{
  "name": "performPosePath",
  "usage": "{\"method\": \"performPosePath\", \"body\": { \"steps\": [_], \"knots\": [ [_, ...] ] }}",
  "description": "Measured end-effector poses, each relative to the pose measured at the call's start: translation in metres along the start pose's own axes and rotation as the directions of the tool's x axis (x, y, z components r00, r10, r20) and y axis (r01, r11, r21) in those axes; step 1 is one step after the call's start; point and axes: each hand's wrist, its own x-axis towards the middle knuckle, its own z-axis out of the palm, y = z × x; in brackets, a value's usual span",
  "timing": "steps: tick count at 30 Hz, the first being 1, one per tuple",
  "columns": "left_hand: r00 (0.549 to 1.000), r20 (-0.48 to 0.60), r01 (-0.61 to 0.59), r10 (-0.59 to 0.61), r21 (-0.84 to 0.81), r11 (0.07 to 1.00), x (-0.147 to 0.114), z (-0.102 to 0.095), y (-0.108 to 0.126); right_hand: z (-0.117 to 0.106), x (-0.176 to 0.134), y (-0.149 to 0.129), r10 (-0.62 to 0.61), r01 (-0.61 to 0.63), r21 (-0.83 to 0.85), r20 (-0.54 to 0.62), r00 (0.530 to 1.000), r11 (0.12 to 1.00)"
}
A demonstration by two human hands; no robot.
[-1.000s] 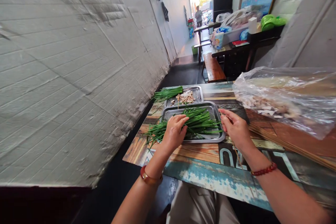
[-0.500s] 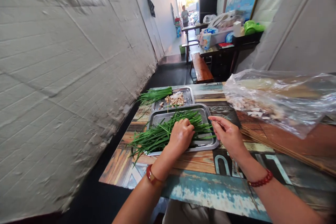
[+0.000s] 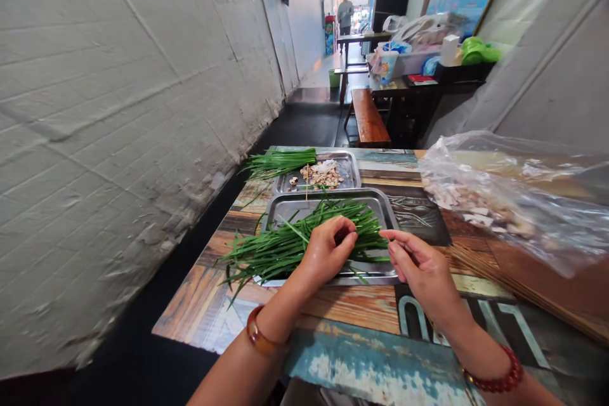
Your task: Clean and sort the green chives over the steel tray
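Observation:
A heap of long green chives (image 3: pixel 280 244) lies across the near metal tray (image 3: pixel 387 212), its leafy ends hanging over the left rim. My left hand (image 3: pixel 330 244) is over the cut ends of the heap, thumb and forefinger pinched together; what is between them I cannot make out. Just right of it, at the tray's right rim, my right hand (image 3: pixel 421 266) pinches a thin bamboo skewer (image 3: pixel 434 333). The skewer's tip points toward the chives, and most of its length is hidden behind the hand and wrist.
Behind stands a second metal tray (image 3: pixel 356 171) with a chive bundle (image 3: pixel 285 162) and chopped pale pieces (image 3: pixel 323 173). A clear plastic bag (image 3: pixel 518 196) and a bundle of skewers (image 3: pixel 518 288) lie on the right. Beyond are a wooden bench (image 3: pixel 370 117) and a person (image 3: pixel 345 13).
My left hand has lifted slightly off the chives and turned, so its thumb and forefinger now show. My right hand stays beside the tray with the skewer. The view has shifted a little.

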Motion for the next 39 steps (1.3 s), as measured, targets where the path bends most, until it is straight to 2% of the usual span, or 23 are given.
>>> {"method": "performPosePath", "body": {
  "steps": [4, 9, 14, 17, 20, 25, 27, 32, 39],
  "knots": [
    [0.998, 0.054, 0.009, -0.008, -0.02, 1.0, -0.0019, 0.0031, 0.0002, 0.0016, -0.0029, 0.0016, -0.039, 0.041, -0.08, 0.026, 0.999, 0.996],
    [0.996, 0.083, 0.042, -0.039, -0.039, 0.998, -0.0025, 0.0062, 0.0002, 0.0014, -0.0017, 0.0007, -0.011, 0.013, -0.111, 0.021, 1.0, 0.994],
    [0.992, 0.093, 0.103, -0.089, -0.159, 0.982, -0.0029, 0.0071, -0.0001, 0.0015, 0.0013, -0.0004, 0.096, -0.095, 0.062, -0.005, 0.995, 0.994],
    [0.986, 0.12, 0.135, -0.114, -0.186, 0.973, -0.0033, 0.0081, -0.0012, 0.0004, 0.0017, 0.0004, 0.12, -0.119, 0.125, 0.002, 0.993, 0.985],
    [0.987, 0.116, 0.134, -0.115, -0.172, 0.976, -0.0027, 0.0082, -0.0022, -0.0022, 0.0001, 0.0007, 0.083, -0.084, 0.066, 0.007, 0.996, 0.994],
    [0.998, -0.039, -0.056, 0.055, -0.042, 0.998, -0.0005, 0.0057, -0.0031, -0.0039, -0.0032, 0.0003, -0.007, 0.007, -0.035, 0.007, 1.0, 0.999],
    [0.999, -0.033, -0.041, 0.039, -0.045, 0.998, -0.0003, 0.0047, -0.0022, -0.0027, -0.0041, 0.0002, -0.038, 0.038, -0.068, 0.01, 0.999, 0.997],
    [0.995, 0.076, 0.067, -0.059, -0.101, 0.993, -0.001, 0.0044, 0.0028, 0.0008, -0.0041, 0.0004, -0.087, 0.089, -0.124, 0.025, 0.996, 0.988],
    [0.995, 0.075, 0.075, -0.069, -0.085, 0.994, -0.0011, 0.0052, 0.003, 0.0011, -0.0014, 0.0024, 0.01, -0.006, 0.112, -0.035, 0.999, 0.994]
  ]
}}
